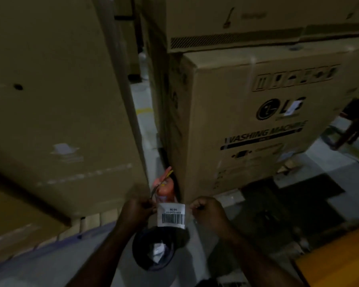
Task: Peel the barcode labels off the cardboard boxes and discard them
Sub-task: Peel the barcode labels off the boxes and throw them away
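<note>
- A dark bin point(153, 251) sits just below both hands, with paper inside.
- The left hand point(138, 210) and right hand point(207, 210) each pinch one side of a white barcode label point(171, 215).
- A big washing machine box point(247, 125) stands beyond the hands.

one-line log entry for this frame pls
phase: discard | hands: left and right pinch barcode label by its side edges | label: above dark bin | LG box: label still stuck

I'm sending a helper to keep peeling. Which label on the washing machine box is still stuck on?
Find the tall brown cardboard box printed WASHING MACHINE, right of the aisle. The small white rectangular label sits over the round logo's lettering, unlike the barcode label already held between both hands.
</note>
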